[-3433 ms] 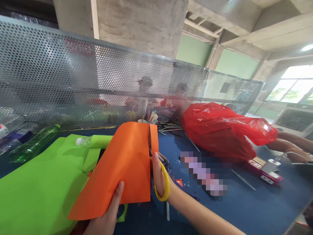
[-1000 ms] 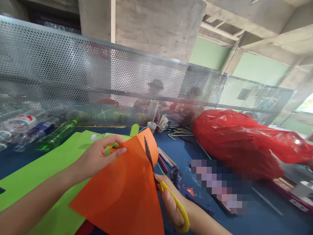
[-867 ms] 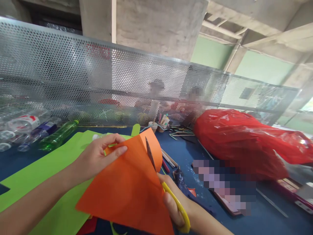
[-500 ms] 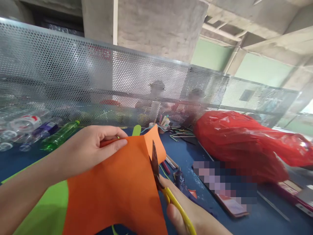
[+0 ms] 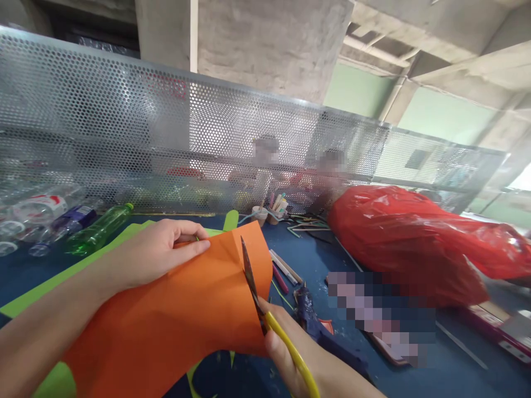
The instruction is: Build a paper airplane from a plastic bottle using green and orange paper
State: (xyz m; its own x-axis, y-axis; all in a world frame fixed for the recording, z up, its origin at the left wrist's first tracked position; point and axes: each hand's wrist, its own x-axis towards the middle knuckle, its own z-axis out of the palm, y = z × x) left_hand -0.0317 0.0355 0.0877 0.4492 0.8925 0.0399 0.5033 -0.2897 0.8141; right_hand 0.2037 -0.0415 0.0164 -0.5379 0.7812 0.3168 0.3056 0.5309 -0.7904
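A large orange sheet of paper (image 5: 178,309) spreads across the front of the blue table. Its upper left edge is pinched between the thumb and fingers of my left hand (image 5: 170,249). My right hand (image 5: 298,348) is closed round the yellow handles of a pair of scissors (image 5: 286,342). The dark blades lie over a cut near the sheet's right end, pointing away and slightly left. Some fingers of my right hand are hidden beneath the handles. Light green paper (image 5: 99,260) lies under and behind my left arm.
Plastic bottles, one a green bottle (image 5: 99,229), lie at the left. A perforated metal screen (image 5: 224,116) crosses the back, with people blurred behind it. A red plastic bag (image 5: 398,243) bulks at the right. A blue glue gun (image 5: 323,331) lies beside my right hand, near several pens (image 5: 284,268).
Both hands, the scissors and the orange paper have shifted left. The paper's right flap, folded up before, now lies flatter. More of the glue gun shows.
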